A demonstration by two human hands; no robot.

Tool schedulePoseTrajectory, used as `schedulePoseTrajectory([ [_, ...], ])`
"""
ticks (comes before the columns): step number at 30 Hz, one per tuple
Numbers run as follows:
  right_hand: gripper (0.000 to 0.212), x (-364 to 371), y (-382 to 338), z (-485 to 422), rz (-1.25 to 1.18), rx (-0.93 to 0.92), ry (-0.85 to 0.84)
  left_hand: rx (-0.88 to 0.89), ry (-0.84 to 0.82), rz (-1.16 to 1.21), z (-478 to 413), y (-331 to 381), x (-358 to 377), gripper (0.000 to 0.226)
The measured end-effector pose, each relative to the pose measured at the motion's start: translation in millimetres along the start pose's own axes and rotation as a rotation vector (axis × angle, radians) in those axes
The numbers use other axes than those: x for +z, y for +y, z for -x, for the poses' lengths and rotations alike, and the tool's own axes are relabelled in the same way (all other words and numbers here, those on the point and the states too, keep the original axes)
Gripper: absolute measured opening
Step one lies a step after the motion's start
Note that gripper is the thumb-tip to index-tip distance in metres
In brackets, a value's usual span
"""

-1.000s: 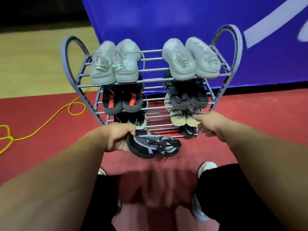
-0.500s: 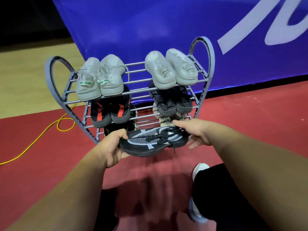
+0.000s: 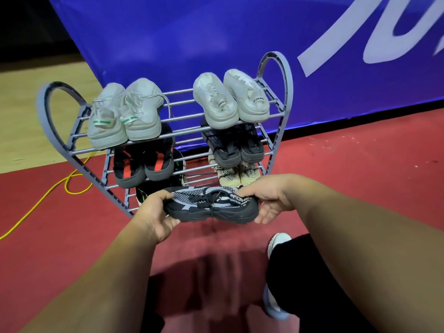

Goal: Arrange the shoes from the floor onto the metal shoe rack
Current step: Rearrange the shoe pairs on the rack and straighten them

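A black sneaker with grey mesh point(image 3: 211, 207) is held sideways just in front of the grey metal shoe rack point(image 3: 276, 68). My left hand point(image 3: 156, 212) grips its toe end and my right hand point(image 3: 271, 198) grips its heel end. The rack's top shelf carries two white pairs point(image 3: 125, 116) point(image 3: 230, 99). On the middle shelf sit a black-and-orange pair point(image 3: 141, 164) and a black pair point(image 3: 233, 145). Lower down are a beige pair point(image 3: 237, 175) and a dark shoe with green marks point(image 3: 144, 195), partly hidden by my hands.
A blue banner point(image 3: 192, 32) stands right behind the rack. A yellow cable point(image 3: 48, 195) lies on the red floor to the left. My white shoe point(image 3: 278, 241) and dark trouser leg are at the lower right.
My right hand left the rack's lower shelf and took the heel of the black sneaker. Both hands lifted the shoe and turned it sideways in front of the rack.
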State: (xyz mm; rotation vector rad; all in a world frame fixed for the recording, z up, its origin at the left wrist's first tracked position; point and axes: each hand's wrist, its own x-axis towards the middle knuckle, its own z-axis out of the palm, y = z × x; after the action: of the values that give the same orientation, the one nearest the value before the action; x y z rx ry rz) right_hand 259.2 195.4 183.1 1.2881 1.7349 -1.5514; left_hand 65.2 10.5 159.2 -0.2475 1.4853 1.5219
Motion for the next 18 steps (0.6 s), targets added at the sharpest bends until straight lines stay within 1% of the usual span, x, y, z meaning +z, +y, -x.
schedulePoseTrajectory([
  [4,0.055,-0.3,-4.8,3.0,-0.013,-0.005,-0.07,-0.011,-0.031,0.038,1.0,-2.5,8.4,0.021],
  [9,0.061,-4.1,-11.9,4.9,-0.076,-0.011,-0.049,-0.026,-0.062,-0.014,-4.3,-0.2,20.8,0.02],
  [12,0.056,-4.3,-15.0,4.0,-0.105,-0.011,-0.03,-0.095,-0.052,-0.109,-3.6,-2.4,28.0,0.019],
  [15,0.05,-0.9,-17.4,2.7,-0.093,0.04,-0.008,-0.17,-0.068,-0.192,-2.0,-13.8,38.6,0.023],
  [18,0.056,2.3,-19.5,-4.3,-0.062,0.122,-0.005,-0.243,-0.077,-0.234,0.9,-26.8,49.4,0.022],
])
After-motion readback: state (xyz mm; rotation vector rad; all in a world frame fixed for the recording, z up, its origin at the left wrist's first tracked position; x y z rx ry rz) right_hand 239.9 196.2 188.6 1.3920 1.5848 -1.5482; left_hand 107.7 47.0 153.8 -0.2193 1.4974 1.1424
